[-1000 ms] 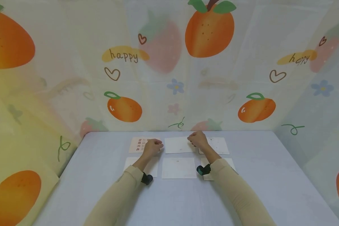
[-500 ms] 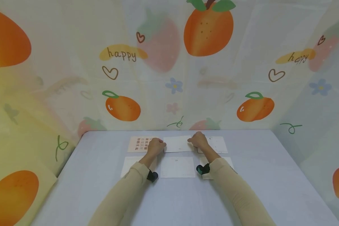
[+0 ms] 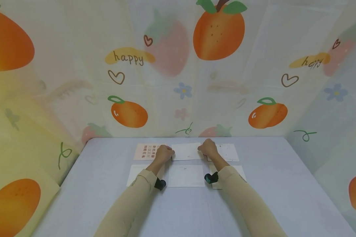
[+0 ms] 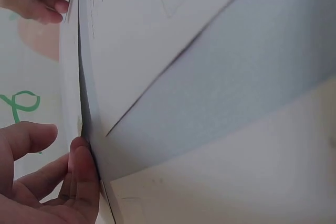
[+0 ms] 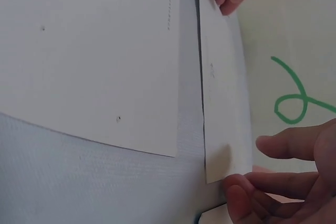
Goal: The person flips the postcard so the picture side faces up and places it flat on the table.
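Touching a white card (image 3: 187,152) at nine o'clock, the left hand (image 3: 163,153) is unclenched. Loosely unclenched too, the right hand (image 3: 208,147) touches three o'clock.

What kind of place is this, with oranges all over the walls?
Looks like a tabletop nook, maybe set up for filming. There's a pale table, fruit-printed hangings that look like cloth behind it and at both sides, and cards laid out in two rows.

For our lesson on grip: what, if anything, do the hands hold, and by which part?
The far middle card, seemingly, by its left and right ends.
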### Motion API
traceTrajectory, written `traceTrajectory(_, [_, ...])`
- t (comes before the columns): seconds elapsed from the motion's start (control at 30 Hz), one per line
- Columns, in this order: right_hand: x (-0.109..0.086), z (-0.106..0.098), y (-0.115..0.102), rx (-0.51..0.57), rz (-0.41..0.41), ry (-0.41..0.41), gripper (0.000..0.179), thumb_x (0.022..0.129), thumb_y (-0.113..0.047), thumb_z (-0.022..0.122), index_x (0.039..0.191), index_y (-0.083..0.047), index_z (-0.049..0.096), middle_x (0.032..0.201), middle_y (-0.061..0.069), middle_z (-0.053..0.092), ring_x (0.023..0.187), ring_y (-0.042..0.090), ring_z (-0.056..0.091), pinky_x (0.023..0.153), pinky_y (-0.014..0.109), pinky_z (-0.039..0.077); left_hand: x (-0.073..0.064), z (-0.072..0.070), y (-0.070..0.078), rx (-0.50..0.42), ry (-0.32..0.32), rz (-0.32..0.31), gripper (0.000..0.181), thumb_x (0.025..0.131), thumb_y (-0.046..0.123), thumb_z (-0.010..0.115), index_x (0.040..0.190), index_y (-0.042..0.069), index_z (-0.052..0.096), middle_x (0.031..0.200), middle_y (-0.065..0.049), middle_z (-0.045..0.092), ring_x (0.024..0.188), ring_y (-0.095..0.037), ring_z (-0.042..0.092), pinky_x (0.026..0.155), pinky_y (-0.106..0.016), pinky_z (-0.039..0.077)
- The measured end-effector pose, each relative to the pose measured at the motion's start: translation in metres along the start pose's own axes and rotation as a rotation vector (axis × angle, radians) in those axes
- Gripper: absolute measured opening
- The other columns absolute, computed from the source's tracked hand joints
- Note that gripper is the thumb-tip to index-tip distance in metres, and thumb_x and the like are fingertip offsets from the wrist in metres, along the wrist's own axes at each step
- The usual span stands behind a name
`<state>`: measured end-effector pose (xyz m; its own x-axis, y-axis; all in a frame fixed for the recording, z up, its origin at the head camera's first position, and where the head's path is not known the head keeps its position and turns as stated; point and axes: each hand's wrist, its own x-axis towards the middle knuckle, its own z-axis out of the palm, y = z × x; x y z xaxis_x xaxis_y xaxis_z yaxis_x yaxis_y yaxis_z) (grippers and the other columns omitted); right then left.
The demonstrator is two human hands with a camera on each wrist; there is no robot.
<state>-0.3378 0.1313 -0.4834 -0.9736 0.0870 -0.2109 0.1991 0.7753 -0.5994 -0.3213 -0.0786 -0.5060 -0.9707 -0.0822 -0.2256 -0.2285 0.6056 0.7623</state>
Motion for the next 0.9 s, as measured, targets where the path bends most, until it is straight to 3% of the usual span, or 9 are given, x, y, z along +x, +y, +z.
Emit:
traceTrajectory(0.17, [0.003, 0.002, 0.004, 0.081, 0.014, 0.012, 0.041, 0.085, -0.006, 0.061, 0.054, -0.012, 0.036, 0.046, -0.004, 0.033, 0.046, 0.011, 0.036, 0.044, 0.022, 0.032, 0.002, -0.001, 0.000, -0.016, -0.020, -0.005, 0.030, 0.090, 0.015, 0.060, 0.112, -0.004, 0.068, 0.123, -0.020, 0.065, 0.101, -0.028, 0.063, 0.079, -0.033, 0.053])
traceTrajectory(0.5, [0.009, 0.005, 0.008, 0.135, 0.049, 0.023, 0.029, 0.086, -0.004, 0.058, 0.058, -0.007, 0.049, 0.045, -0.001, 0.043, 0.044, 0.011, 0.043, 0.043, 0.022, 0.034, 0.004, -0.001, -0.001, -0.041, -0.021, -0.010, 0.031, 0.090, 0.015, 0.060, 0.114, -0.003, 0.068, 0.123, -0.019, 0.065, 0.107, -0.031, 0.063, 0.086, -0.037, 0.054])
traceTrajectory(0.73, [0.009, 0.003, 0.010, 0.152, 0.058, 0.007, 0.022, 0.086, -0.006, 0.060, 0.067, 0.004, 0.066, 0.044, 0.002, 0.050, 0.043, 0.013, 0.047, 0.045, 0.022, 0.037, 0.002, -0.001, 0.001, -0.048, -0.021, -0.018, 0.031, 0.091, 0.015, 0.060, 0.115, -0.003, 0.067, 0.125, -0.020, 0.065, 0.112, -0.032, 0.062, 0.090, -0.040, 0.053])
traceTrajectory(0.9, [0.009, 0.002, 0.013, 0.253, 0.081, -0.010, 0.019, 0.082, -0.003, 0.060, 0.065, 0.003, 0.065, 0.045, 0.002, 0.051, 0.042, 0.012, 0.047, 0.043, 0.022, 0.038, 0.000, -0.002, 0.001, -0.061, -0.023, -0.025, 0.031, 0.090, 0.014, 0.061, 0.116, -0.003, 0.066, 0.122, -0.020, 0.065, 0.106, -0.031, 0.063, 0.086, -0.037, 0.054])
